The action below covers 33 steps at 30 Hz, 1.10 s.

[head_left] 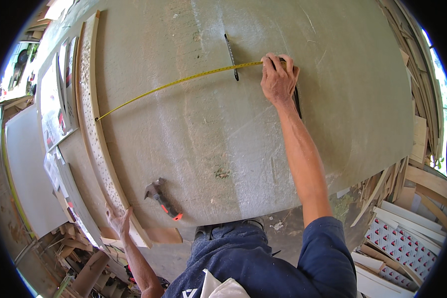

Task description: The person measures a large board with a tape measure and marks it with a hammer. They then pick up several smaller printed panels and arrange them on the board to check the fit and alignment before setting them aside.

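My right hand (279, 79) is closed around a tape measure whose case is mostly covered by my fingers. Its yellow blade (184, 79) runs left across the big grey-green sheet (263, 149) and ends against a long pale strip with a pitted face (95, 99). By the near end of that strip, my left hand (118, 222) rests on it with thumb and fingers apart. Under the blade lies a thin dark tool (229, 55), its kind unclear. A dark strap-like piece (297, 103) shows beside my right wrist. A claw hammer (163, 199) with a black and red handle lies near the front edge.
Printed sheets (54, 102) lie left of the strip. A flat wood piece (164, 235) sticks out past the front edge. Stacked boards (427, 84) line the right side, with offcuts and patterned white panels (400, 243) at lower right. A pale panel (32, 169) stands at far left.
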Each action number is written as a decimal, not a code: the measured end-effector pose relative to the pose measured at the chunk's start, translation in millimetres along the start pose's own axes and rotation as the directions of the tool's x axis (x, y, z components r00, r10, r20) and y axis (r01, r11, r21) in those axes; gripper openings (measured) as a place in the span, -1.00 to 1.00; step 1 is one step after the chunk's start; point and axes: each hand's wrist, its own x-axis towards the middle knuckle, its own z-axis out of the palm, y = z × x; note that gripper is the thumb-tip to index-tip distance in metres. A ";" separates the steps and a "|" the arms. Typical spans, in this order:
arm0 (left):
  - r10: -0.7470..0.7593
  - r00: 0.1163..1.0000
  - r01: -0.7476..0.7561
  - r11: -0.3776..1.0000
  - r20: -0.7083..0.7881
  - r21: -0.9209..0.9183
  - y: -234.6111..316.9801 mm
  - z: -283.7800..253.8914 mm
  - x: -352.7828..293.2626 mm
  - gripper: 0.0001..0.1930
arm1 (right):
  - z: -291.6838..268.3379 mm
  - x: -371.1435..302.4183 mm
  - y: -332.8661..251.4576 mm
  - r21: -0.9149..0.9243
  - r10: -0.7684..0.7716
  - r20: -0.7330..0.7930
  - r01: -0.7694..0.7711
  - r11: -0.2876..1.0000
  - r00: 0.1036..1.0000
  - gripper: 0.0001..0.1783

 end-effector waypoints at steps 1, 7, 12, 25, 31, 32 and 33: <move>-0.013 1.000 0.012 1.000 0.008 0.007 -0.3 0.1 0.4 0.23 | 0.2 1.0 -0.6 0.003 -0.002 -0.003 0.002 1.000 1.000 -0.85; 0.008 1.000 -0.008 1.000 0.001 0.005 2.8 -0.2 1.3 0.23 | 2.8 0.4 1.2 0.027 -0.005 -0.021 0.006 1.000 1.000 -0.82; 0.016 1.000 -0.016 1.000 0.009 0.004 -5.1 1.8 4.8 0.25 | 6.7 -0.2 2.3 0.069 -0.013 -0.059 0.017 0.997 0.998 -0.75; 0.043 0.999 -0.043 0.997 0.002 0.068 0.2 -0.2 2.8 0.21 | 7.5 -0.8 3.0 0.082 -0.006 -0.052 0.010 0.997 0.999 -0.76; 0.039 0.999 -0.040 0.999 0.033 0.033 10.3 -3.1 1.6 0.20 | 4.7 -1.2 1.7 0.070 0.008 -0.032 -0.006 0.998 0.999 -0.75; 0.049 0.998 -0.050 0.998 0.027 0.030 5.9 -2.7 2.1 0.20 | 1.2 -0.8 0.5 0.072 0.014 -0.018 -0.013 0.997 1.000 -0.74; 0.059 0.998 -0.059 0.998 0.022 0.026 0.3 -1.0 4.0 0.20 | -0.5 -0.4 0.0 0.073 0.020 -0.003 -0.019 0.997 1.000 -0.73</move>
